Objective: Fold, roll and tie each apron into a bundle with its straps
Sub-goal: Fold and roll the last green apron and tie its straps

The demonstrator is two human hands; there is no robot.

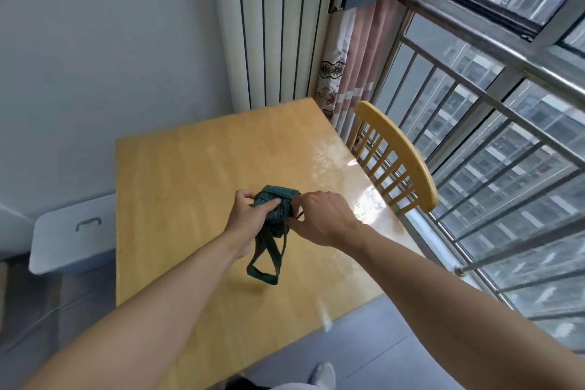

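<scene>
Hands (pixel 285 215) around rolled green apron (pixel 277 199)

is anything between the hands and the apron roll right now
Nothing visible. The left hand grips the rolled green apron directly and the right hand touches its other side; a strap loop hangs below.

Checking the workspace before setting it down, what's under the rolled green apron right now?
Below the apron bundle, held by the left hand and right hand, hangs its strap loop over bare wooden table. Its underside is hidden.
</scene>
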